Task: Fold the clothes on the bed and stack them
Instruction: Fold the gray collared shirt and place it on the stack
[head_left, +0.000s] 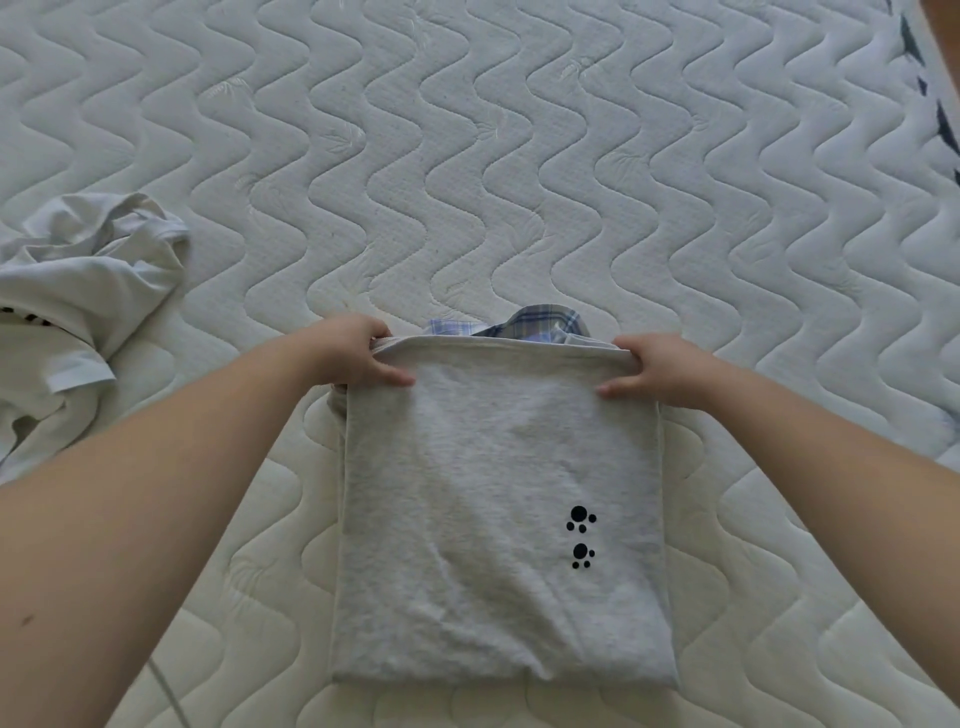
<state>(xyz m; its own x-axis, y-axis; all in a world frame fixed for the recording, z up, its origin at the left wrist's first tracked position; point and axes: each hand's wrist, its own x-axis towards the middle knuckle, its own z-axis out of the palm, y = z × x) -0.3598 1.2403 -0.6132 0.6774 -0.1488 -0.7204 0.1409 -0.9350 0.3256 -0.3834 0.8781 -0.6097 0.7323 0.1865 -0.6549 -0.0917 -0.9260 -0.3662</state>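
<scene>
A folded grey T-shirt (493, 493) with two black paw prints lies in front of me on the mattress. Under it a blue plaid shirt (540, 325) shows only its collar past the far edge. My left hand (358, 356) grips the grey shirt's far left corner, thumb on top and fingers beneath. At the far right corner my right hand (652, 369) holds the same folded edge in the same way. A crumpled white garment (78, 306) with black print lies unfolded at the left.
The white quilted mattress (519, 156) stretches far ahead and to both sides. Its right edge with a dark-patterned border (930, 93) runs along the upper right. A thin white cable (166, 686) lies at the bottom left.
</scene>
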